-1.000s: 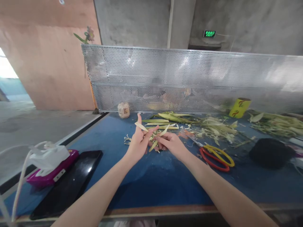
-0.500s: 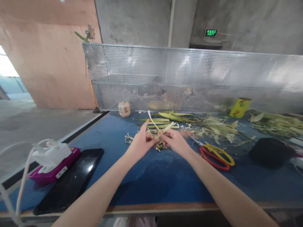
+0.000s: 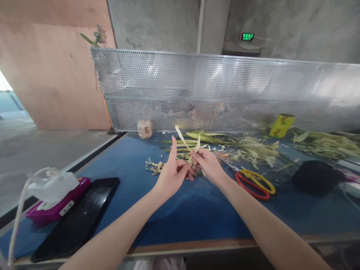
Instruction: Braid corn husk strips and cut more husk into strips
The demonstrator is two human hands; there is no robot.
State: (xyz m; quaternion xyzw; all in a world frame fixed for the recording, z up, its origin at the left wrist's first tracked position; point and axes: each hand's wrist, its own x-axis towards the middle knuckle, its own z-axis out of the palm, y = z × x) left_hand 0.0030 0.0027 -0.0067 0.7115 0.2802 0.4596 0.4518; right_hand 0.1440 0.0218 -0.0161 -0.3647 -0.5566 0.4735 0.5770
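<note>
Both my hands meet over the middle of the blue table [image 3: 197, 213]. My left hand [image 3: 172, 174] has its forefinger stretched upward and its other fingers curled around pale yellow-green leaf strips [image 3: 188, 145]. My right hand [image 3: 206, 164] pinches the same strips from the right side. Two strip ends stick up above the fingers. Small leaf scraps [image 3: 154, 166] lie on the table just left of my hands.
Red-and-yellow scissors [image 3: 253, 180] lie right of my hands. Piles of green leaves [image 3: 247, 147] stretch along the back. A perforated metal screen [image 3: 225, 93] bounds the table, with a yellow cup [image 3: 281, 125] and a small jar [image 3: 144, 129]. A black tray [image 3: 78, 217] and magenta device [image 3: 53, 206] sit left; a black object [image 3: 315, 177] right.
My hands have lifted slightly off the table with the strips, and the strip ends have turned upright. My left forefinger is again stretched upward. The camera has shifted a little.
</note>
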